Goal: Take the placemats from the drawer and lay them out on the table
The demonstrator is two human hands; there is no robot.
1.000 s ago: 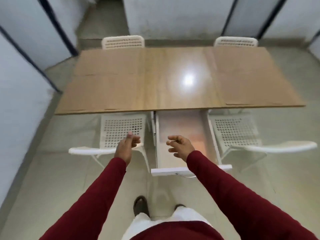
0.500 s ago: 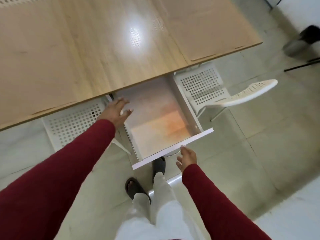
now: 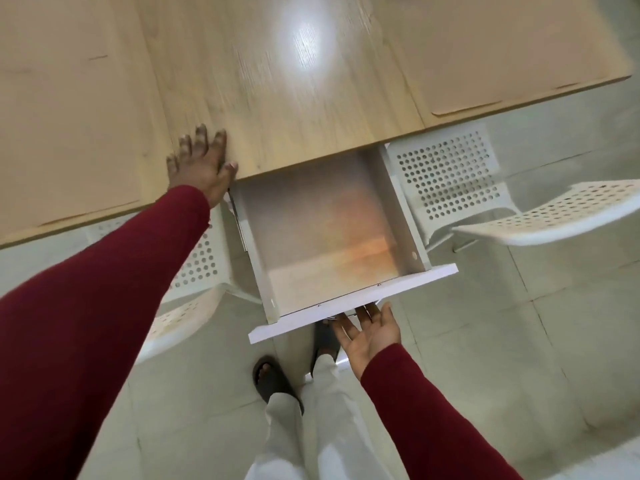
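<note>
A white drawer (image 3: pixel 353 311) stands pulled out from under the wooden table (image 3: pixel 294 109), and its visible inside holds nothing. Tan placemats lie flat on the table top, one at the left (image 3: pixel 69 133) and one at the right (image 3: pixel 502 50). My left hand (image 3: pixel 202 164) rests flat, fingers spread, on the table's near edge just left of the drawer. Palm up, my right hand (image 3: pixel 369 330) has its straight fingers under the drawer front, touching the handle there.
White perforated chairs stand on both sides of the drawer, one at the right (image 3: pixel 485 199) and one at the left (image 3: pixel 194 271), half hidden by my sleeve. My feet in dark sandals (image 3: pixel 273 379) stand on the pale tiled floor below the drawer.
My left hand has moved from the drawer's left side up onto the table edge. My right hand has slid further under the drawer front. The view has come closer.
</note>
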